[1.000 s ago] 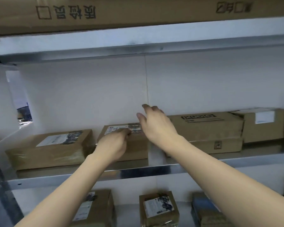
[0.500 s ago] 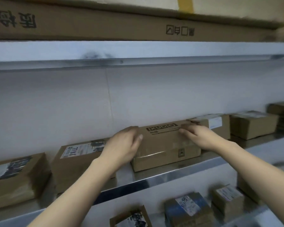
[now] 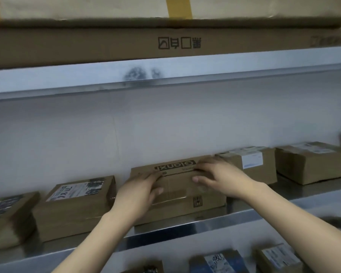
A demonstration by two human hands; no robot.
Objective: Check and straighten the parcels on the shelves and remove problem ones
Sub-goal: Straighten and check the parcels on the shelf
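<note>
A flat brown carton printed with a black logo (image 3: 185, 196) lies on the metal shelf (image 3: 205, 227), its long side facing me. My left hand (image 3: 140, 192) lies over the carton's left end, fingers on top and thumb on the front face. At the right part of the top sits my right hand (image 3: 222, 178), fingers spread by the logo, thumb on the front face. The right hand is blurred.
Left of the carton sit a labelled parcel (image 3: 77, 203) and another parcel (image 3: 8, 219). To the right stand a white-labelled parcel (image 3: 250, 164) and a taped one (image 3: 313, 164). A long carton (image 3: 106, 44) lies on the upper shelf (image 3: 185, 69). Lower parcels (image 3: 219, 261) sit below.
Both hands left the labelled parcel and moved right to the logo carton. Since half a second ago they have slid closer together on it, and the view has shifted right.
</note>
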